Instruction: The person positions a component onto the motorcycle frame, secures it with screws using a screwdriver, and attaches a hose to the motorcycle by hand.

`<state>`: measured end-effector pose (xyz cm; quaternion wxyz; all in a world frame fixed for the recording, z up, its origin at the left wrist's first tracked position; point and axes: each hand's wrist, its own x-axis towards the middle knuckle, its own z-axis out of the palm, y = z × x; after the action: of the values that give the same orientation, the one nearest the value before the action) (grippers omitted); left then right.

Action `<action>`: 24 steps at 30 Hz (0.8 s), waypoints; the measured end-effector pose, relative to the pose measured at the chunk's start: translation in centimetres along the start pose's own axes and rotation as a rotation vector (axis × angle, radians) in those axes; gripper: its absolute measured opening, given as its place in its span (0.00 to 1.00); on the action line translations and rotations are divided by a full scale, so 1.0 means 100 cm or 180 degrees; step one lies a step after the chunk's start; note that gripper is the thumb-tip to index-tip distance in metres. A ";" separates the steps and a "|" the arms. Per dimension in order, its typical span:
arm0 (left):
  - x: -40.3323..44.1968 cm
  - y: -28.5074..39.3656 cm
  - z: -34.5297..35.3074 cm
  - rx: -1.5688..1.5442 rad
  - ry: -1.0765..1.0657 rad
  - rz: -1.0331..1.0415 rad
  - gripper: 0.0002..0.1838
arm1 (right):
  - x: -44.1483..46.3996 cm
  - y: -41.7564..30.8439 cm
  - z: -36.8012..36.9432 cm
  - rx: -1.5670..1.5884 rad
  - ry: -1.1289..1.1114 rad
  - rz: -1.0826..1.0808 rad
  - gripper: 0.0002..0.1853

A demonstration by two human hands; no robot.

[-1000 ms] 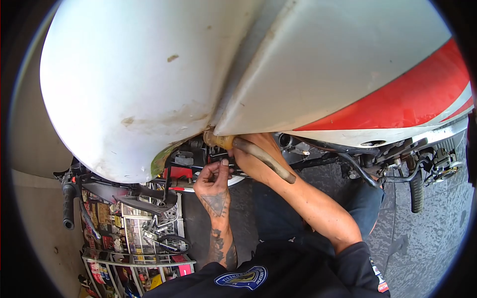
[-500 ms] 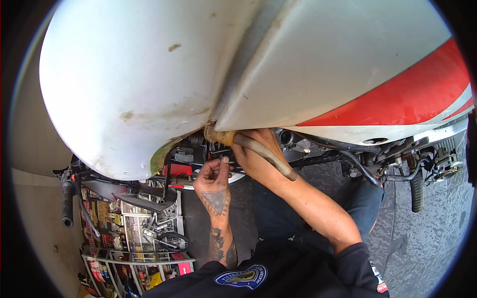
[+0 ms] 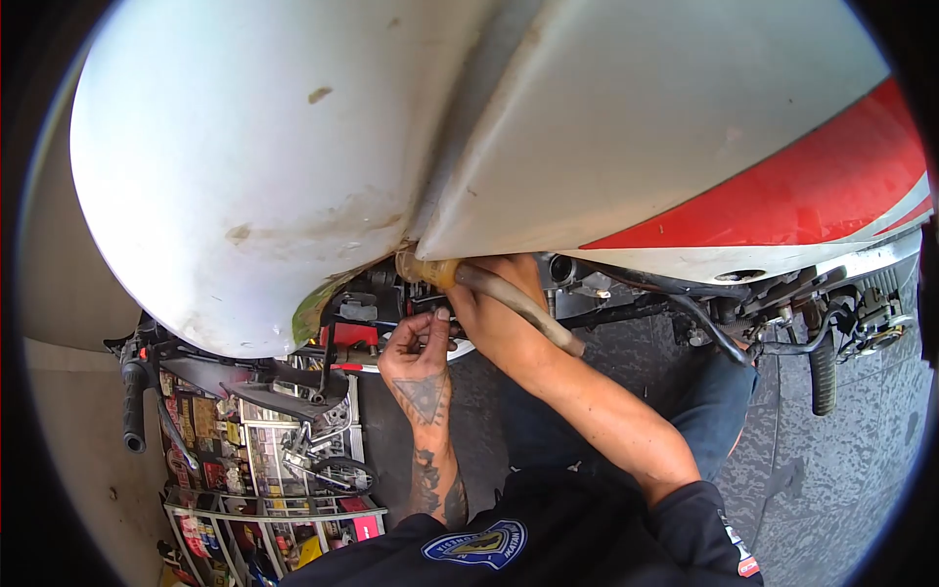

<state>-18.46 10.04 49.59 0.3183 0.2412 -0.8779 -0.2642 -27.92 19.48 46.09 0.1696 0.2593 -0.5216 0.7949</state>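
**Both hands at work beneath the white panels**

The left hand (image 3: 418, 347) has its thumb and forefinger brought together, the other fingers curled; whether anything is pinched between them is too small to tell. The right hand (image 3: 497, 295) reaches up beneath the white panel with a red stripe (image 3: 724, 186); its fingertips are hidden, so their spread and grip cannot be told. A translucent yellow tubular fitting (image 3: 430, 271) sits just below the seam between that panel and a large rounded white panel (image 3: 225, 186), and from it a greyish-brown flexible hose (image 3: 523, 311) slants across the right wrist.

A silver-framed display case (image 3: 284, 516) at lower left holds brightly coloured packets.

Compared with a second ago, the rounded panel has shifted slightly up and left in view; the left hand keeps nearly the same pose.
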 end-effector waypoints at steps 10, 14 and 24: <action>0.001 0.001 0.000 -0.0038 -0.0042 -0.0023 0.10 | 0.009 -0.010 -0.013 0.0309 -0.0121 0.0348 0.07; 0.000 0.002 0.001 -0.0070 -0.0039 -0.0046 0.10 | 0.005 -0.006 -0.008 0.0248 0.0121 0.0077 0.07; -0.001 0.005 0.001 -0.0131 -0.0068 -0.0056 0.11 | 0.005 -0.005 -0.004 0.0343 0.0309 0.0128 0.03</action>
<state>-18.54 10.50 49.74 0.3115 0.2395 -0.8735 -0.2876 -28.11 20.03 46.63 0.1644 0.2187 -0.4744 0.8367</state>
